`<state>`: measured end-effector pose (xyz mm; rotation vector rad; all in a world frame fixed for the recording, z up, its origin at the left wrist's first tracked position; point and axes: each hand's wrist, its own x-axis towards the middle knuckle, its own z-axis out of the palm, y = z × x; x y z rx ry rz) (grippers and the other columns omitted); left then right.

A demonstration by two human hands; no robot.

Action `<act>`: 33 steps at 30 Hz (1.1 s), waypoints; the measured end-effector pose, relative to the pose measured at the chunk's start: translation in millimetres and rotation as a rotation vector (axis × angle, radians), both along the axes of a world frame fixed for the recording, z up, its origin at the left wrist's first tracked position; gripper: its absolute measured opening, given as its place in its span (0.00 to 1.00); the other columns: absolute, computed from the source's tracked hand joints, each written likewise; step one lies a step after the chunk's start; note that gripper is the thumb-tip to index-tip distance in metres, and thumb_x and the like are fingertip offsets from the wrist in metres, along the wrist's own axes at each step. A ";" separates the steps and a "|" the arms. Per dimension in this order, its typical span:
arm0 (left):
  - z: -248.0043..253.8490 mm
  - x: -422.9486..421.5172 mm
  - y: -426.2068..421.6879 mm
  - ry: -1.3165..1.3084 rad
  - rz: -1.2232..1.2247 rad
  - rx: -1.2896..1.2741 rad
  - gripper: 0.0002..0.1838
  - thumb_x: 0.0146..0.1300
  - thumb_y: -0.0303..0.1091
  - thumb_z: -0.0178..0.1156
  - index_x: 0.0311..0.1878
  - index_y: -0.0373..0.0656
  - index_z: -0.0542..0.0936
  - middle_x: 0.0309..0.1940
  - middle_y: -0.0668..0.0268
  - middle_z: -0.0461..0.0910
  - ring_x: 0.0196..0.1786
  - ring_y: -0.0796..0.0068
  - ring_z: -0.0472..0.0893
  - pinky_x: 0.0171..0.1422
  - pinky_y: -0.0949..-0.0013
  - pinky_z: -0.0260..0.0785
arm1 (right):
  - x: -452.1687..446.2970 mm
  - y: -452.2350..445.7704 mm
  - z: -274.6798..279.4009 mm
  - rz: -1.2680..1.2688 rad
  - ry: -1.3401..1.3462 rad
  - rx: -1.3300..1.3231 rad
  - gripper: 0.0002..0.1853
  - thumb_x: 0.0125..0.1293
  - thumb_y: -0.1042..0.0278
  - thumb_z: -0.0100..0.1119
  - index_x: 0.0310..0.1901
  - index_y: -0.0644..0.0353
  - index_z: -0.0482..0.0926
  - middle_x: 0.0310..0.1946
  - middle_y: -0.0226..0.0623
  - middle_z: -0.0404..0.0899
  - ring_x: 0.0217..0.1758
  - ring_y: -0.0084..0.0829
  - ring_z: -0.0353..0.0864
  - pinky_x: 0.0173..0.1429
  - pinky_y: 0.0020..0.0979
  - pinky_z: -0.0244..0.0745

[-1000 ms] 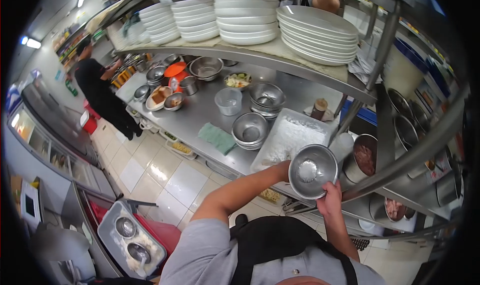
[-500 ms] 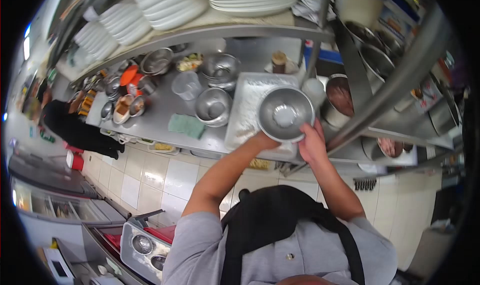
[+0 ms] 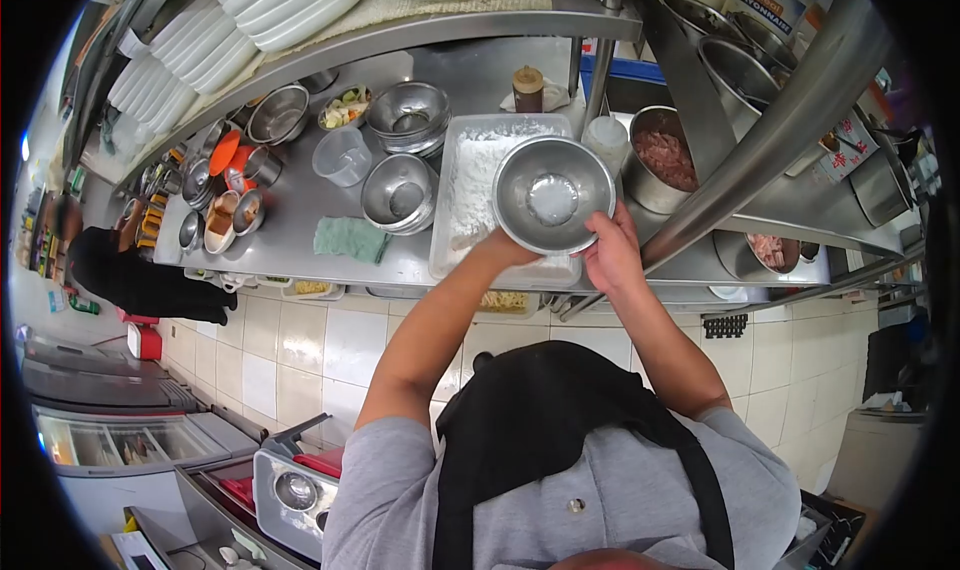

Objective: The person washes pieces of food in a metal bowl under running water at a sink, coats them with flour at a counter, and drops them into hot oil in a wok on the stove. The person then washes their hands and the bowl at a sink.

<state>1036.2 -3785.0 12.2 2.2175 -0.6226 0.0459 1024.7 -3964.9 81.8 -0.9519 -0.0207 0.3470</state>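
Observation:
A steel mixing bowl (image 3: 518,192) is held between my two hands, above a white tray (image 3: 451,160) dusted with white powder. A pale patch shows at its bottom; I cannot tell whether it is contents or a reflection. My right hand (image 3: 612,254) grips the right rim, thumb on top. My left hand (image 3: 512,251) supports the lower left side, its fingers hidden beneath. Beside the tray stand a translucent squeeze bottle (image 3: 605,142) and a steel pot (image 3: 648,192) of raw meat. Left of the tray are stacked steel bowls (image 3: 398,192) and a green cloth (image 3: 350,240).
Stacks of white plates (image 3: 285,5) fill the shelf above the steel counter (image 3: 285,250). A thick metal post (image 3: 740,155) slants past the right side. A clear plastic tub (image 3: 341,157) stands farther left. A person in black (image 3: 135,275) works at the far left end.
My head view has shifted slightly, so the counter items appear farther left and higher. Both hands keep hold of the bowl, which stays over the tray.

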 end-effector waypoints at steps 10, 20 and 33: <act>-15.0 36.9 47.8 0.260 0.314 0.287 0.21 0.59 0.38 0.64 0.55 0.42 0.80 0.48 0.49 0.82 0.56 0.53 0.80 0.61 0.61 0.72 | 6.9 2.5 4.3 -0.085 -0.036 0.035 0.26 0.61 0.78 0.46 0.63 0.59 0.65 0.47 0.38 0.78 0.41 0.32 0.83 0.30 0.35 0.81; -49.4 53.2 -0.1 -0.123 0.176 0.135 0.26 0.61 0.38 0.66 0.63 0.51 0.74 0.62 0.65 0.76 0.65 0.67 0.72 0.71 0.62 0.61 | 10.3 5.0 4.1 -0.156 -0.042 0.057 0.24 0.61 0.79 0.45 0.61 0.58 0.66 0.46 0.38 0.78 0.38 0.33 0.83 0.27 0.35 0.79; -46.3 22.9 -1.0 0.153 0.212 0.591 0.19 0.59 0.31 0.55 0.53 0.38 0.80 0.54 0.47 0.79 0.57 0.53 0.80 0.60 0.57 0.73 | 22.5 14.8 -5.2 -0.135 0.050 0.041 0.20 0.61 0.78 0.47 0.57 0.58 0.67 0.42 0.39 0.78 0.34 0.32 0.81 0.27 0.33 0.75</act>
